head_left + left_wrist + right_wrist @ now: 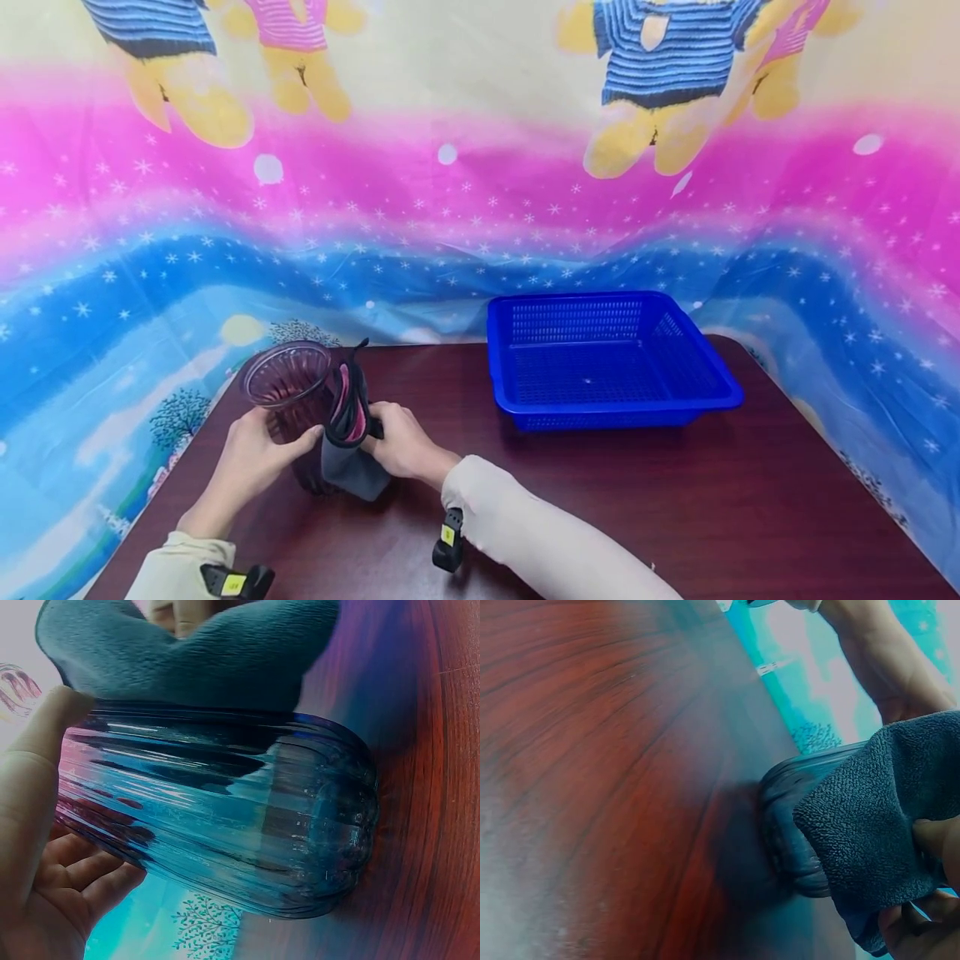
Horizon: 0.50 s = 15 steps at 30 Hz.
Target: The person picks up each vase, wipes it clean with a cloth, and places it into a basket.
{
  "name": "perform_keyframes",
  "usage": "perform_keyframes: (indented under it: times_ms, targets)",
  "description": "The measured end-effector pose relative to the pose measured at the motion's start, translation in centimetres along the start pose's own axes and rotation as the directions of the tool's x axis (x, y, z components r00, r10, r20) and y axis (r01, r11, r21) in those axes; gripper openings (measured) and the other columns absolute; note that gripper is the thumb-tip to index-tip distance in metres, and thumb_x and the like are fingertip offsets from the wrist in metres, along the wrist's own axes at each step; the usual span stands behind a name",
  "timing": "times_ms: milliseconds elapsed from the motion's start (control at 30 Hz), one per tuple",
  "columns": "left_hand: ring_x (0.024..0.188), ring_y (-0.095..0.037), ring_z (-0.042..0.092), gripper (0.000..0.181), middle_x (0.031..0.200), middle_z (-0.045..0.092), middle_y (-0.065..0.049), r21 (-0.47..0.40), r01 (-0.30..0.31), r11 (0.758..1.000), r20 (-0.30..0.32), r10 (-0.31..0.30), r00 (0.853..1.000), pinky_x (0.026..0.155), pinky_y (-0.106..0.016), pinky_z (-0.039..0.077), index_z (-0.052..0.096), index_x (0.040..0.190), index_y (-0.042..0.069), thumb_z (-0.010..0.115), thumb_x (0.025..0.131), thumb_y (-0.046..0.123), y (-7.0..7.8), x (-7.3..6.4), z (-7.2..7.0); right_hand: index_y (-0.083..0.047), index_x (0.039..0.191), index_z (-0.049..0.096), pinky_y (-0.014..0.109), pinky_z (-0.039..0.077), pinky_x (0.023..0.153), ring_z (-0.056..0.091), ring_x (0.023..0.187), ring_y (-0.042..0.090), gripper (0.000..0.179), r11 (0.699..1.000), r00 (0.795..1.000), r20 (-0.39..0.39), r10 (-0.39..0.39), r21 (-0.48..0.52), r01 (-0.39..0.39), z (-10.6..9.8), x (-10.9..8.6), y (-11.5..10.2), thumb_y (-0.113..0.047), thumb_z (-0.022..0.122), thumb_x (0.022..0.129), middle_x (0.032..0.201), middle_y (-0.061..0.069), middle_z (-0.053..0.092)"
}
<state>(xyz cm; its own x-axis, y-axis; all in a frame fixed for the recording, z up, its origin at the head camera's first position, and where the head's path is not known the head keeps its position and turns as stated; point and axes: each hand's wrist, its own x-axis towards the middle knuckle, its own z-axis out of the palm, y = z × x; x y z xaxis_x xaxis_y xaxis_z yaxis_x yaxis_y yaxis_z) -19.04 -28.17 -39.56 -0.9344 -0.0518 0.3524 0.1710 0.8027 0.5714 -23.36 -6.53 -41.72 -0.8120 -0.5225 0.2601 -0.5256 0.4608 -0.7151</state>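
Observation:
A ribbed, see-through glass vase [288,379] with a flared rim stands at the left of the table, slightly tilted. My left hand [251,458] grips its side, thumb and fingers curled round the glass, as the left wrist view shows with the vase [225,810]. Bunched in my right hand [405,442] is a grey cloth [352,471] with dark edging and a pink inner face. The right wrist view has fingers pinching this cloth [870,825], which lies against the vase's side and hides part of it.
A blue plastic basket [615,408] with perforated walls sits at the back right of the dark red wooden table [675,517]. Behind the table hangs a printed curtain [450,217]. Each wrist wears a black strap device [447,542].

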Motion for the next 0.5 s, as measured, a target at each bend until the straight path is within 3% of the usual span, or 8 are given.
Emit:
perform_keyframes:
  times_ms: [200,500]
  targets:
    - [0.098,-0.044,0.072,0.056,0.107,0.073,-0.029,0.007,-0.013,1.0,-0.018,0.013,1.0,0.082,-0.055,0.055,0.063,0.12,-0.004,0.08,0.084,0.035,-0.1,0.0,0.1,-0.007,0.107,0.073,0.018,0.05,0.09,0.068,0.105,0.011,0.016,0.999,1.0,-0.006,0.004,-0.036,-0.004,0.6,-0.5,0.9,-0.014,0.069,0.094,0.109,0.005,0.076]
    - [0.097,-0.045,0.072,0.053,0.104,0.073,-0.03,0.007,-0.028,1.0,-0.042,0.029,0.999,0.083,-0.057,0.054,0.064,0.116,-0.004,0.081,0.082,0.033,-0.2,-0.1,0.2,-0.009,0.092,0.073,0.016,0.049,0.08,0.065,0.091,0.005,0.005,0.997,0.999,0.011,0.043,-0.061,-0.042,1.5,-1.2,2.2,-0.012,0.073,0.089,0.096,0.002,0.077]
